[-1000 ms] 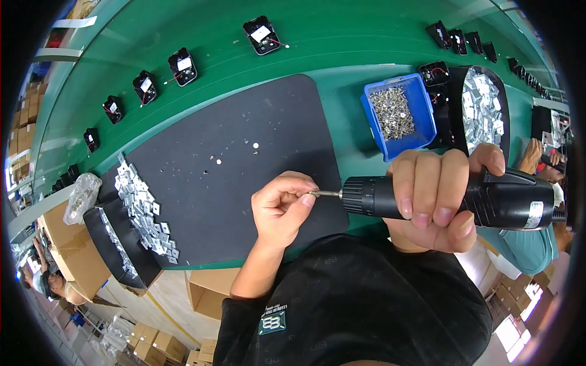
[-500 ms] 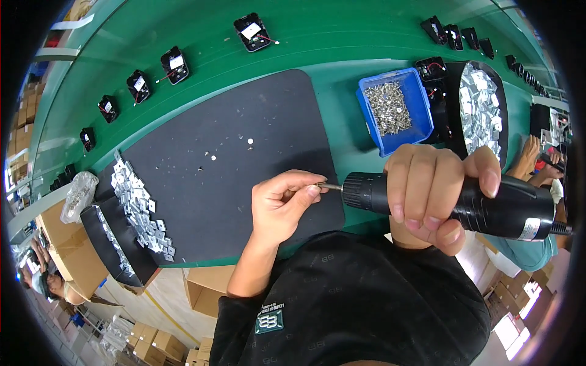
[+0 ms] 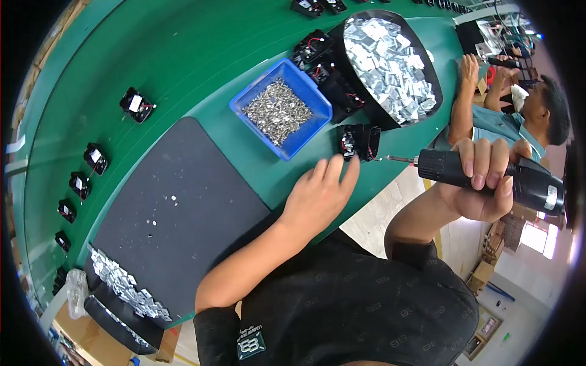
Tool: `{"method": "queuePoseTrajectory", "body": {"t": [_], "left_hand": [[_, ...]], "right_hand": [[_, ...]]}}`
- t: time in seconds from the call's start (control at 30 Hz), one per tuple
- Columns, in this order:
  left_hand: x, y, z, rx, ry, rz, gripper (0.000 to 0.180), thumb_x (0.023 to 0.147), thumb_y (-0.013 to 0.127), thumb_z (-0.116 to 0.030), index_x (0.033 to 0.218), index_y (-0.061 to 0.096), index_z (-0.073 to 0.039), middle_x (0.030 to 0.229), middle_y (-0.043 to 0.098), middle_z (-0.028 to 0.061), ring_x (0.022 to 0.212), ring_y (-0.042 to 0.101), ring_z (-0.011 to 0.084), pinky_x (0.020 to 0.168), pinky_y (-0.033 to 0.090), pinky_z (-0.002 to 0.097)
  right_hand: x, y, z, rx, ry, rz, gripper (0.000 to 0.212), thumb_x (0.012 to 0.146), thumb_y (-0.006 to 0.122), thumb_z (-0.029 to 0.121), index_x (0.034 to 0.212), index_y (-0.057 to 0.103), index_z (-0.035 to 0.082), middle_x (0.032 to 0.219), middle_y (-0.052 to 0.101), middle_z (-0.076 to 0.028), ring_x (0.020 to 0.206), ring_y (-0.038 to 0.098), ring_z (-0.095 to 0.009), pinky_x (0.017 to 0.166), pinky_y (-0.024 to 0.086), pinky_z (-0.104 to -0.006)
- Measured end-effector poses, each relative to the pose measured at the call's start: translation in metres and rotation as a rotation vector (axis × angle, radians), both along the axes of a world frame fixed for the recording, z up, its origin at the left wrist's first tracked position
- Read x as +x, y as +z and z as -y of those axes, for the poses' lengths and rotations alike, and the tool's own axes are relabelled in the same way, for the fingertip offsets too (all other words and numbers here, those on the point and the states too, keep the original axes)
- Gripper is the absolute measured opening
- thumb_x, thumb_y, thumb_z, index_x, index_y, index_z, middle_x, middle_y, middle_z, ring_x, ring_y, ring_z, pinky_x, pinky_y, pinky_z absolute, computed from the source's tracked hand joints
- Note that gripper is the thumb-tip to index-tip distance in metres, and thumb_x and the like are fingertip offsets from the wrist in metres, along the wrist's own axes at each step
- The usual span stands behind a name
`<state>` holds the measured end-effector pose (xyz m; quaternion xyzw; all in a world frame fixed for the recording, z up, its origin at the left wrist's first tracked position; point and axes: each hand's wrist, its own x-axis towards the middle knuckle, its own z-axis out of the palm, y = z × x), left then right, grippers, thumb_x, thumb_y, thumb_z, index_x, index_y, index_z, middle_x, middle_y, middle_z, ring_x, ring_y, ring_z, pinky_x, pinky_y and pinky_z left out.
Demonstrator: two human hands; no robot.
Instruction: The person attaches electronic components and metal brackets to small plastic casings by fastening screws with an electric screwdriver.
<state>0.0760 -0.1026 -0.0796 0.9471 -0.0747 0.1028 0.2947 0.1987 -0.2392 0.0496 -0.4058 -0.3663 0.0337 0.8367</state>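
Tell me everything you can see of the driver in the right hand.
The driver is a thick black cylinder, plastic by its look, with a ribbed collar at the front, a thin metallic bit and a pale label near the rear. The right hand grips it around the middle. In the picture its bit points left, toward a black housing. Whether the bit's tip carries a screw is too small to tell.
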Motion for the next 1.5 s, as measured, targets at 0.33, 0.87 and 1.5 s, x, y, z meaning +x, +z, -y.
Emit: {"method": "queuePoseTrajectory", "body": {"t": [0.33, 0.87, 1.5], "left_hand": [[0.052, -0.027, 0.002, 0.216, 0.083, 0.235, 0.012, 0.071, 0.059, -0.011, 0.079, 0.056, -0.004, 0.12, 0.053, 0.0166, 0.089, 0.055, 0.0201, 0.064, 0.049, 0.0253], [-0.086, 0.009, -0.088, -0.015, 0.515, 0.033, 0.044, 0.064, 0.079, -0.029, 0.097, 0.06, -0.007, 0.09, 0.053, 0.0085, 0.078, 0.055, 0.024, 0.065, 0.05, 0.0341], [-0.278, 0.026, -0.162, 0.336, 1.594, -0.118, 0.022, 0.076, 0.072, -0.017, 0.09, 0.065, -0.002, 0.089, 0.063, 0.0126, 0.085, 0.059, 0.0315, 0.076, 0.046, 0.0406]], "right_hand": [[0.002, -0.013, 0.006, -0.03, 0.059, 0.068, 0.045, 0.082, 0.056, 0.01, 0.125, 0.04, 0.006, 0.069, 0.044, 0.001, 0.059, 0.045, -0.008, 0.062, 0.039, -0.0259], [0.005, -0.02, -0.027, 0.084, 0.168, 0.025, 0.043, 0.076, 0.062, 0.011, 0.116, 0.047, 0.007, 0.068, 0.046, 0.005, 0.054, 0.045, -0.004, 0.058, 0.038, -0.0211], [0.002, -0.042, -0.08, 0.056, 0.307, -0.105, 0.037, 0.076, 0.061, 0.007, 0.111, 0.048, 0.005, 0.067, 0.041, 0.001, 0.058, 0.043, -0.009, 0.065, 0.035, -0.0265]]}}
